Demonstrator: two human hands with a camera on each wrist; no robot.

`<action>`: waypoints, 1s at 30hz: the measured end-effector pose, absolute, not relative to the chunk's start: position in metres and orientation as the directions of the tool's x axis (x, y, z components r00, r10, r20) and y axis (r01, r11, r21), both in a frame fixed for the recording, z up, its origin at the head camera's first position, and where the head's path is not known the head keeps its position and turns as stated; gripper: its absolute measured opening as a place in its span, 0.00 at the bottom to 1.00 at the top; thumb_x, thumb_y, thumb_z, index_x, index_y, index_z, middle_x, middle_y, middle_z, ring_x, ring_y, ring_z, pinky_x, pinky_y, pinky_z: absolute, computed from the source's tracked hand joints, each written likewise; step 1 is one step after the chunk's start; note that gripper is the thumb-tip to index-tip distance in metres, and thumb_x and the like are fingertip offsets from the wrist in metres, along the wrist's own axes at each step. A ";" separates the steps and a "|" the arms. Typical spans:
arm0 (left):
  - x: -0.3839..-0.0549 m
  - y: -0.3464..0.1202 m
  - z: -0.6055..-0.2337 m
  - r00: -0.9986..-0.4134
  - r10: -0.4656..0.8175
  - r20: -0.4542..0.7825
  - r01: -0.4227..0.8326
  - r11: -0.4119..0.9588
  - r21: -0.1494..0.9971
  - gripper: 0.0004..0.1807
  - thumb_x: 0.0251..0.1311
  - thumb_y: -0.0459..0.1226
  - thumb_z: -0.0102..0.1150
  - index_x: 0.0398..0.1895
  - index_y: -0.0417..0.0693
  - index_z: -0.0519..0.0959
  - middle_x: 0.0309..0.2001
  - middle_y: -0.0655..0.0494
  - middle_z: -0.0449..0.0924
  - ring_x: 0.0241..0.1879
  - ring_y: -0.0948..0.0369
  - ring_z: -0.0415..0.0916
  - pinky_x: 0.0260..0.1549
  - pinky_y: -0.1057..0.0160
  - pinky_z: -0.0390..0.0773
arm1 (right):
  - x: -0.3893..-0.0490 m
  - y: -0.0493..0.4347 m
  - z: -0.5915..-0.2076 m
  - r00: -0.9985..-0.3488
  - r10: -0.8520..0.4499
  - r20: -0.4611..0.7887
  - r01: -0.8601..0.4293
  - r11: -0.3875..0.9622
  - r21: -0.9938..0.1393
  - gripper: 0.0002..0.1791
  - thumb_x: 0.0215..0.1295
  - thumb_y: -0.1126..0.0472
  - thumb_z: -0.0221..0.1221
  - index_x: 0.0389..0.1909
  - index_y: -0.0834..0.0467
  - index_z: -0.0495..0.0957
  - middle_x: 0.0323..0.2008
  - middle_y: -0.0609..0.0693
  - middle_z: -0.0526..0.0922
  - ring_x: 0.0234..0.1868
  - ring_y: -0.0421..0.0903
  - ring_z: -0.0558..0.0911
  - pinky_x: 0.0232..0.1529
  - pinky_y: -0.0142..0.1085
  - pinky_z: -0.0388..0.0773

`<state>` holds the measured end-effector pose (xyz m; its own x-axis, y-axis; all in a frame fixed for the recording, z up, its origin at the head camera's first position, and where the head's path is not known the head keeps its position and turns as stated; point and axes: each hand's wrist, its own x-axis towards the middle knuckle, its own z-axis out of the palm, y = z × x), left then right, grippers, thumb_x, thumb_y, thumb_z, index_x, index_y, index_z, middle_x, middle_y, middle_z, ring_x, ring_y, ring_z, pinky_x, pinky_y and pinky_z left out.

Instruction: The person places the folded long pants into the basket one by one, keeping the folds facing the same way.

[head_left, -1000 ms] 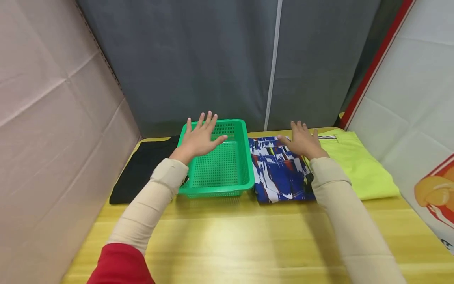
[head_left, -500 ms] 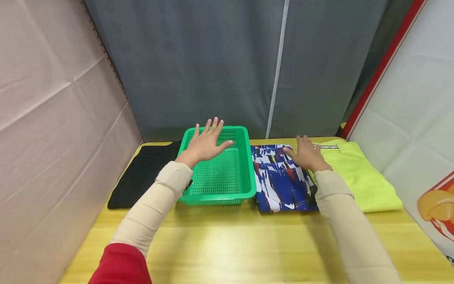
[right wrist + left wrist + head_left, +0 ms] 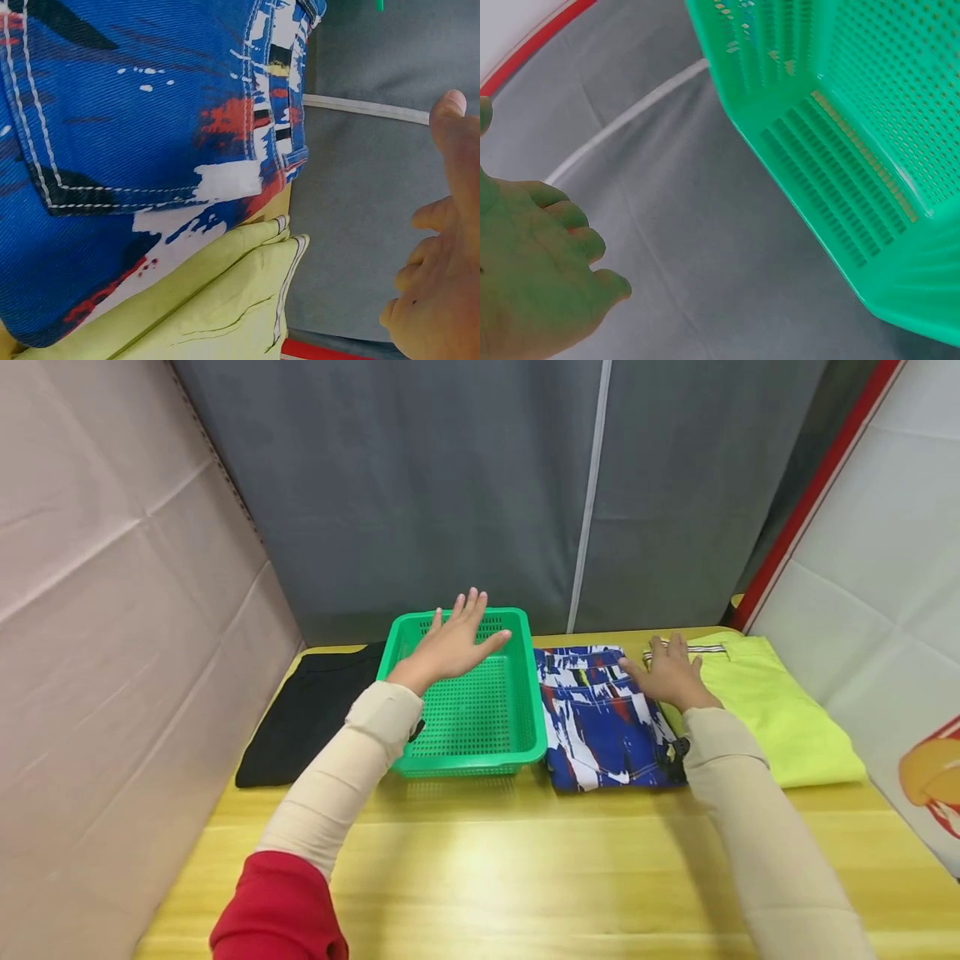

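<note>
My left hand [image 3: 456, 645] hovers with spread fingers over the green plastic basket [image 3: 536, 710], holding nothing. In the left wrist view that hand [image 3: 544, 262] is apart from the perforated basket [image 3: 810, 217]. My right hand [image 3: 670, 675], also holding nothing, is above the place where the folded blue, white and red patterned pants [image 3: 607, 735] meet the folded neon yellow pants [image 3: 787, 718]. In the right wrist view the hand [image 3: 450, 262] shows at the right, apart from the patterned pants [image 3: 150, 112] and the yellow pants [image 3: 225, 292].
A folded black garment [image 3: 311, 718] lies left of the basket. All stand on a yellow wood-grain table [image 3: 480, 868]. A grey curtain [image 3: 427, 493] hangs behind, with a pale sheet [image 3: 127, 635] on the left and a white printed one [image 3: 892, 568] on the right.
Both hands have shifted to the right, the right hand toward the yellow pants. The head view has tilted slightly. The basket and garments stay in their places.
</note>
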<state>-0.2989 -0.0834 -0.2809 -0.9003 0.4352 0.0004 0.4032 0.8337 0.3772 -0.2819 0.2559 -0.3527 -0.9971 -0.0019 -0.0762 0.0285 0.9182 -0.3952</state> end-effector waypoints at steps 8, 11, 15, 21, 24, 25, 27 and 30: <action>-0.287 -0.056 -0.283 -0.892 0.450 0.052 0.406 0.743 0.533 0.46 0.68 0.63 0.37 0.77 0.52 0.32 0.76 0.58 0.17 0.76 0.58 0.17 0.74 0.51 0.28 | -0.273 0.269 -0.367 -0.990 0.035 -0.139 0.092 0.901 -0.424 0.52 0.72 0.38 0.38 0.68 0.82 0.35 0.67 0.84 0.43 0.70 0.78 0.43 0.68 0.69 0.42; -0.278 -0.053 -0.285 -0.897 0.440 0.052 0.389 0.727 0.566 0.46 0.68 0.63 0.37 0.77 0.54 0.31 0.76 0.61 0.16 0.75 0.60 0.17 0.74 0.53 0.29 | -0.272 0.268 -0.372 -0.981 0.044 -0.187 0.128 0.876 -0.465 0.54 0.72 0.36 0.38 0.69 0.81 0.31 0.67 0.83 0.44 0.69 0.77 0.47 0.69 0.65 0.47; -0.264 -0.049 -0.286 -0.898 0.437 0.049 0.367 0.683 0.632 0.45 0.68 0.62 0.38 0.77 0.57 0.31 0.75 0.64 0.15 0.75 0.64 0.16 0.74 0.54 0.28 | -0.268 0.269 -0.378 -0.976 0.042 -0.216 0.146 0.856 -0.495 0.55 0.71 0.33 0.35 0.69 0.80 0.28 0.68 0.82 0.42 0.69 0.76 0.49 0.69 0.62 0.51; -0.250 -0.034 -0.287 -0.890 0.454 0.049 0.344 0.595 0.727 0.45 0.66 0.64 0.39 0.77 0.62 0.32 0.74 0.72 0.16 0.74 0.68 0.17 0.74 0.49 0.32 | -0.261 0.275 -0.385 -0.965 0.056 -0.256 0.184 0.841 -0.509 0.55 0.70 0.32 0.31 0.68 0.80 0.26 0.68 0.83 0.41 0.69 0.77 0.49 0.69 0.62 0.52; -0.243 -0.024 -0.289 -0.884 0.466 0.038 0.330 0.564 0.757 0.46 0.65 0.65 0.41 0.76 0.64 0.31 0.74 0.75 0.16 0.74 0.68 0.17 0.74 0.45 0.34 | -0.258 0.275 -0.388 -0.957 0.066 -0.284 0.213 0.821 -0.529 0.56 0.70 0.32 0.31 0.68 0.78 0.23 0.68 0.82 0.39 0.70 0.77 0.47 0.70 0.62 0.50; -0.241 -0.021 -0.291 -0.882 0.470 0.034 0.328 0.560 0.761 0.46 0.65 0.65 0.41 0.76 0.65 0.31 0.74 0.75 0.16 0.75 0.68 0.18 0.74 0.45 0.35 | -0.257 0.275 -0.388 -0.955 0.068 -0.290 0.220 0.816 -0.535 0.56 0.70 0.32 0.31 0.69 0.78 0.23 0.68 0.82 0.38 0.70 0.77 0.47 0.70 0.62 0.50; -0.236 -0.015 -0.293 -0.878 0.477 0.023 0.320 0.552 0.770 0.47 0.64 0.66 0.41 0.76 0.66 0.30 0.74 0.76 0.16 0.75 0.67 0.18 0.73 0.44 0.35 | -0.255 0.275 -0.390 -0.951 0.072 -0.302 0.232 0.811 -0.537 0.56 0.70 0.32 0.31 0.69 0.78 0.24 0.68 0.83 0.40 0.70 0.77 0.47 0.70 0.62 0.50; -0.228 -0.006 -0.296 -0.873 0.487 0.015 0.311 0.532 0.788 0.46 0.64 0.66 0.41 0.76 0.66 0.30 0.74 0.74 0.16 0.75 0.66 0.19 0.73 0.43 0.36 | -0.252 0.275 -0.394 -0.943 0.093 -0.320 0.261 0.802 -0.537 0.55 0.70 0.32 0.31 0.69 0.79 0.29 0.68 0.83 0.44 0.70 0.76 0.50 0.70 0.61 0.52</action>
<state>-0.2278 -0.0056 -0.2964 -0.8731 0.4873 0.0154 0.3107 0.5316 0.7879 -0.2522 0.2750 -0.3936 -0.9428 0.0926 -0.3203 0.2611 0.8024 -0.5366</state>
